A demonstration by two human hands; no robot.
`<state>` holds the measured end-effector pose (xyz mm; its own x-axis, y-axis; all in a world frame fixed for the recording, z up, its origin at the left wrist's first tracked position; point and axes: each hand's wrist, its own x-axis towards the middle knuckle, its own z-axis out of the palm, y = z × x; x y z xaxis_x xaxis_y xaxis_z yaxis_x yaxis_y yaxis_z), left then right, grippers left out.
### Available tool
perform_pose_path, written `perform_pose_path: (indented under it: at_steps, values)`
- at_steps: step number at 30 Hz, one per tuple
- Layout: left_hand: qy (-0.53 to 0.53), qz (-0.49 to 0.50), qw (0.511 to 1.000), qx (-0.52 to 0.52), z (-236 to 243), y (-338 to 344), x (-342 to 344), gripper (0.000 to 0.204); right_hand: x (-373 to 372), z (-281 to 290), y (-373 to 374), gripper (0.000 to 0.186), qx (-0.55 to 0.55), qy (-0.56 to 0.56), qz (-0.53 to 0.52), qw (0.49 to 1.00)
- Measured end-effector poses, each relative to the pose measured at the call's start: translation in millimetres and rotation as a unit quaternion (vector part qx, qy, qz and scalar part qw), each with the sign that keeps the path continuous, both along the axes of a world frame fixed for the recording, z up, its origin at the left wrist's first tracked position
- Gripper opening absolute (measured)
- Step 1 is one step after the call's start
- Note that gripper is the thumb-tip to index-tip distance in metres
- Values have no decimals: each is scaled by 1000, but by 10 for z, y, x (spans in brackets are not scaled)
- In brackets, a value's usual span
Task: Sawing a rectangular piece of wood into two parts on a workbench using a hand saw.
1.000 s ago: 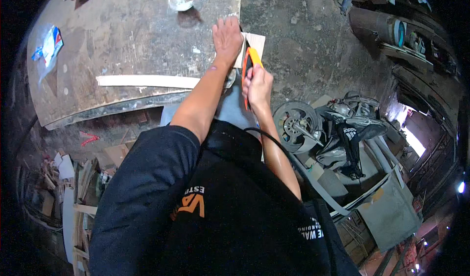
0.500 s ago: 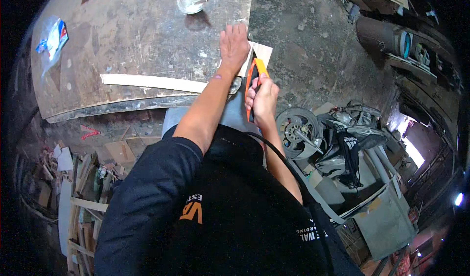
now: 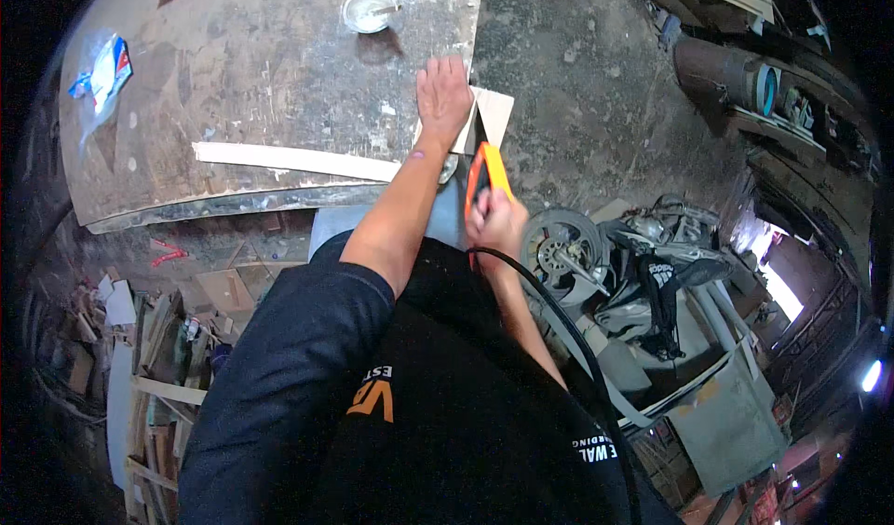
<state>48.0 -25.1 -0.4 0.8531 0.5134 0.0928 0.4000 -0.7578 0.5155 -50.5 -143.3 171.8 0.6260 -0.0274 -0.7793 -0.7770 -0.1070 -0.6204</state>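
My left hand (image 3: 444, 96) lies flat with its fingers stretched out, pressing on a pale wooden board (image 3: 495, 110) at the right edge of the worktable (image 3: 251, 82). Part of that board is hidden under the palm, and its outer end sticks out past the edge. Closer to my body, my right hand (image 3: 500, 222) is wrapped round the orange and yellow handle of a handsaw (image 3: 494, 166). The saw's dark blade points away from me and meets the board just right of my left hand. Its teeth are too small to make out.
A long pale wood strip (image 3: 298, 159) lies along the table's near edge. Farther back are a bowl (image 3: 366, 11) with a stick in it and a blue-white plastic bag (image 3: 104, 76). A wheel (image 3: 561, 253) and machine parts stand at right; wood scraps (image 3: 172, 348) lie at lower left.
My right hand has drawn the saw back toward my body, and more of the board shows. The left hand stays on the board, slightly lower in view.
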Motion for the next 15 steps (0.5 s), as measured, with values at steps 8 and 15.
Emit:
perform_pose_path:
  at_steps: [8, 15]
  values:
    - [12, 15, 1000, 9, -30, 104, -27, 12, 46, 165, 77, 38, 34, -3, -11, 999]
    - [24, 3, 1000, -1, -48, 36, -4, 9, 134, -38, 30, 43, -45, -78, 73, 993]
